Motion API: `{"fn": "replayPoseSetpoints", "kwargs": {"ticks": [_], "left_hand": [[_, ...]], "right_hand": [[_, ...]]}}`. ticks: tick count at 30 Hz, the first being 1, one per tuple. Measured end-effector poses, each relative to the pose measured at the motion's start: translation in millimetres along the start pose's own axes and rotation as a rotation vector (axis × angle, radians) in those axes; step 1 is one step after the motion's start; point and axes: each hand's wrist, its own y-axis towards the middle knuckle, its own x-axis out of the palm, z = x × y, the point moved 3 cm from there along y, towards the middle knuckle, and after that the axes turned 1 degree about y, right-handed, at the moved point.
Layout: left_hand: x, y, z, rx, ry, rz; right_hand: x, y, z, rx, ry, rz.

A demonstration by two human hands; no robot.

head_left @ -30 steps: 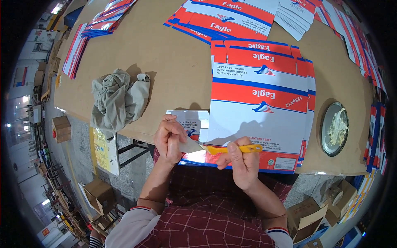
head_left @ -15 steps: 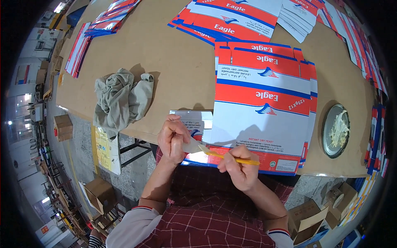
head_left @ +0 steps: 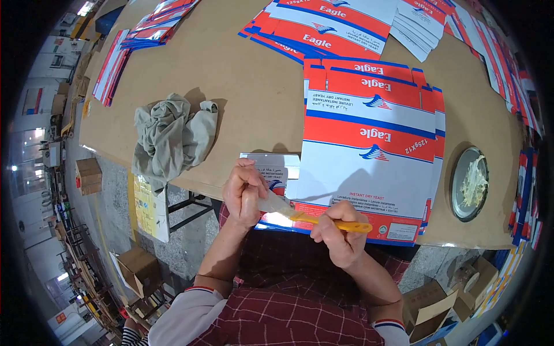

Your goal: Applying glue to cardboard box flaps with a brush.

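Observation:
My right hand (head_left: 340,235) is closed round the yellow handle of a brush (head_left: 346,226), which points left. Its tip meets a pale flat piece (head_left: 274,205) that my left hand (head_left: 244,193) pinches at its upper left end. Whether that piece is part of a carton, I cannot tell. Below both hands, at the table's near edge, lie flat red, white and blue cartons (head_left: 369,173) in an overlapping stack. A smaller printed panel (head_left: 284,167) shows just behind my left hand. Glare hides detail near the brush tip.
A crumpled grey-green cloth (head_left: 173,138) lies at left on the brown-covered table (head_left: 259,98). To the right sits a round dark lid (head_left: 460,199) smeared with cream-coloured paste. More flat cartons (head_left: 340,26) are piled at the back and along the right edge. Open cardboard boxes (head_left: 141,270) stand on the floor.
The brush in my right hand has shifted slightly right and turned, showing more of its broad handle. My left hand keeps its pinch on the pale piece.

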Motion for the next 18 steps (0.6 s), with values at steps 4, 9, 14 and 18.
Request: {"fn": "replayPoseSetpoints", "kwargs": {"ticks": [4,9,14,18], "left_hand": [[3.1,2.4,0.3,-0.005,-0.012,-0.007],[0.5,2.3,-0.6,-0.016,-0.005,-0.026],[-2.7,-1.8,0.4,-0.115,-0.055,0.000],[-1.0,-5.7,-3.7,-0.020,0.023,-0.013]], "right_hand": [[4.3,6.8,-3.8,0.016,0.038,0.020],[3.3,5.9,-4.1,0.058,0.060,-0.016],[9.3,8.0,-4.2,0.037,0.027,0.055],[3.2,-1.7,4.0,0.217,0.261,0.130]]}}
